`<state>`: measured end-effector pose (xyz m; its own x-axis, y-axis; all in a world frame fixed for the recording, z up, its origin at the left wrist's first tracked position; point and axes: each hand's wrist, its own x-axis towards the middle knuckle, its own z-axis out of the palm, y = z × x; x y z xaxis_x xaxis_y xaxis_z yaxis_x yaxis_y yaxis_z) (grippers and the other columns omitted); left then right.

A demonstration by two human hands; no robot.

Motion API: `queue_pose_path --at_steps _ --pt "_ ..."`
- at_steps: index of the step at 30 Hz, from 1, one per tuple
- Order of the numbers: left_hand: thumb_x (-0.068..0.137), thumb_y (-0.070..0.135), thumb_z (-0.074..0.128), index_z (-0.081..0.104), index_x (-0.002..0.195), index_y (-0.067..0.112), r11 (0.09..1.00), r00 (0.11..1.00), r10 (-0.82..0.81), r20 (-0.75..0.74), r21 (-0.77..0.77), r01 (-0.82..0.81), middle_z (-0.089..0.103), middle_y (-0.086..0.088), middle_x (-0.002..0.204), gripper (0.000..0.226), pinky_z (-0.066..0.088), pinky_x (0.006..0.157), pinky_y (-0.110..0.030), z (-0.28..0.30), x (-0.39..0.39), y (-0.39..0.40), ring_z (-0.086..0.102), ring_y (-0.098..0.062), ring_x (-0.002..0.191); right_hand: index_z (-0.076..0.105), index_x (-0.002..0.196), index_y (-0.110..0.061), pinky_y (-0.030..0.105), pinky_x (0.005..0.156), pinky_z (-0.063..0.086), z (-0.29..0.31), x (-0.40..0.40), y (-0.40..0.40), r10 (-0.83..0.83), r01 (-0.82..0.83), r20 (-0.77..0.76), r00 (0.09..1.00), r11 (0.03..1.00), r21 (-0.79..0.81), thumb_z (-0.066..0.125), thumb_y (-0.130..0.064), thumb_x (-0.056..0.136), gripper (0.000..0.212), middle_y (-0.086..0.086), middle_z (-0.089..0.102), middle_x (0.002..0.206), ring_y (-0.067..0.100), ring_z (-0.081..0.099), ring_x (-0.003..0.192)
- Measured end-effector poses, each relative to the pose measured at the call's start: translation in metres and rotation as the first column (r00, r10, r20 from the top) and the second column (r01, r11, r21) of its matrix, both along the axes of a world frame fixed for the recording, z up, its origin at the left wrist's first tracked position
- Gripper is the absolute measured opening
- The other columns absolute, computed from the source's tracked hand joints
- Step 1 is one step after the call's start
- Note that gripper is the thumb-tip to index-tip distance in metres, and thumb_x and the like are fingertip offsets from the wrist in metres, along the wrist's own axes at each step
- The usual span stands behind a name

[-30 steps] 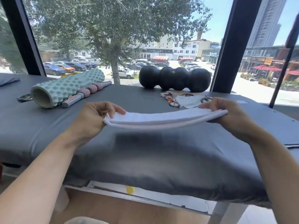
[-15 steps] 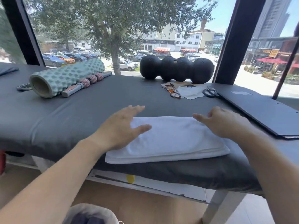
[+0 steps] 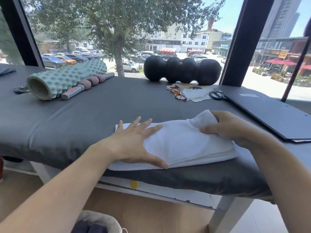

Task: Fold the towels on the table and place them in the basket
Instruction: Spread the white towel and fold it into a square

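A white towel [image 3: 181, 145] is lying folded in several layers near the front edge of the grey table [image 3: 84, 118], its stacked edges showing along the near side. The left hand [image 3: 134, 142] is pressing flat on its left end, fingers spread. The right hand [image 3: 230, 126] is gripping the right end, lifting it into a bunched peak

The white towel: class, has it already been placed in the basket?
No, the white towel lies on the grey table, the left hand flat on it, the right hand lifting its end.
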<state>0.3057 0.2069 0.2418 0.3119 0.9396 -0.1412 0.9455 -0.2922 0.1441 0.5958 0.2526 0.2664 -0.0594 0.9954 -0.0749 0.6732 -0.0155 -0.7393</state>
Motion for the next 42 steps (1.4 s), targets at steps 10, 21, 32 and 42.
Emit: queue_pose_path --at_steps 10,21,32,42 --pt "0.060 0.104 0.025 0.000 0.158 0.046 0.993 0.998 0.026 0.055 0.115 -0.032 -0.008 0.017 0.168 0.116 -0.007 0.123 -0.055 -0.019 0.024 -0.005 -0.015 -0.011 0.155 0.070 0.105 -0.005 0.034 0.069 0.048 0.010 0.017 0.006 -0.200 0.242 0.517 0.832 0.970 -0.015 0.062 -0.070 0.082 0.070 0.013 0.066 0.103 0.031 0.065 0.091" --pt "0.104 0.054 0.039 0.059 0.138 0.030 0.992 0.739 0.117 0.664 -0.041 -0.121 0.056 0.013 0.144 0.047 0.032 0.111 -0.029 0.011 0.011 0.000 0.041 -0.010 0.142 0.075 0.083 -0.035 0.043 0.069 0.052 0.058 -0.053 -0.052 -0.059 0.058 -0.014 0.998 0.863 0.502 0.073 -0.035 0.083 0.002 0.004 0.067 0.079 0.026 0.063 0.078" --pt "0.091 0.036 0.062 0.076 0.101 0.023 0.933 0.312 0.232 0.921 -0.121 -0.338 0.077 -0.002 0.104 0.022 0.056 0.095 -0.042 0.013 -0.028 0.013 0.072 -0.021 0.102 0.048 0.114 -0.042 0.031 0.068 0.042 0.009 -0.154 -0.095 0.092 -0.324 0.391 0.916 0.743 0.585 0.069 -0.051 0.086 0.036 -0.023 0.067 0.100 0.008 0.060 0.089" --pt "0.077 0.032 0.066 0.077 0.087 0.019 0.910 0.340 0.300 0.891 -0.161 -0.381 0.078 -0.001 0.090 0.019 0.057 0.095 -0.047 0.002 -0.050 0.022 0.073 -0.024 0.089 0.058 0.118 -0.046 0.030 0.080 0.048 0.003 -0.151 -0.081 0.087 -0.327 0.453 0.887 0.810 0.486 0.047 -0.058 0.098 0.026 -0.027 0.063 0.112 0.001 0.055 0.104"
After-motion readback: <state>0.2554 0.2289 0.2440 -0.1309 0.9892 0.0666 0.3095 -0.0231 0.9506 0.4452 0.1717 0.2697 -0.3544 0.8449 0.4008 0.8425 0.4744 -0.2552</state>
